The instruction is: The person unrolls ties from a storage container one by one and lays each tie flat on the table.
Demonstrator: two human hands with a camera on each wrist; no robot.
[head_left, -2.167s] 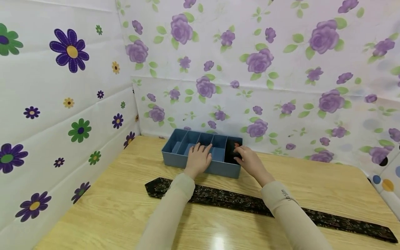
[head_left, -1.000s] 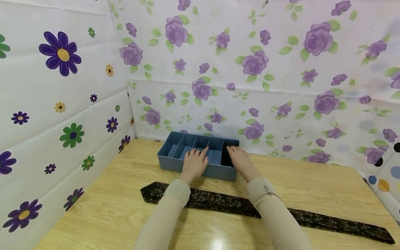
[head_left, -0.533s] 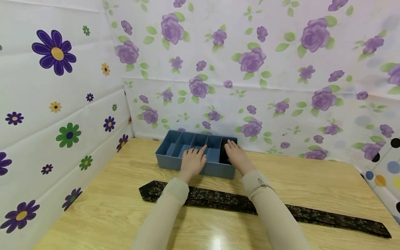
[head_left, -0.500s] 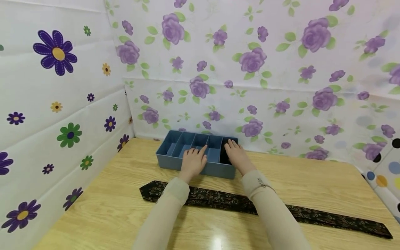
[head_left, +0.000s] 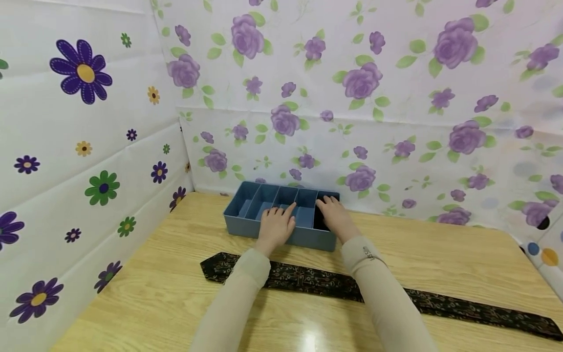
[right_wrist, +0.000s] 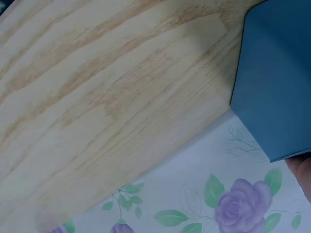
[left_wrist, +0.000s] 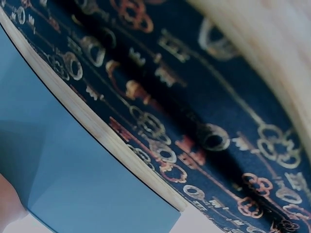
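A blue box with several compartments stands near the back wall. My left hand lies over its front rim with the fingers reaching above the middle compartments; the index finger is stretched out. My right hand reaches over the right end, its fingertips down in the rightmost compartment. A black cloth-like item fills that compartment, partly covered by the hand. Below both wrists a black necktie with a key pattern lies stretched across the table. The left wrist view shows the necktie beside the box.
The wooden table meets a flower-printed cloth wall behind and another printed wall on the left. In the right wrist view the box's end wall stands close to the back wall.
My right hand first had its fingers on the raised black item with a red pattern; the item now sits lower, with the fingertips in the compartment. The left hand stays on the box.
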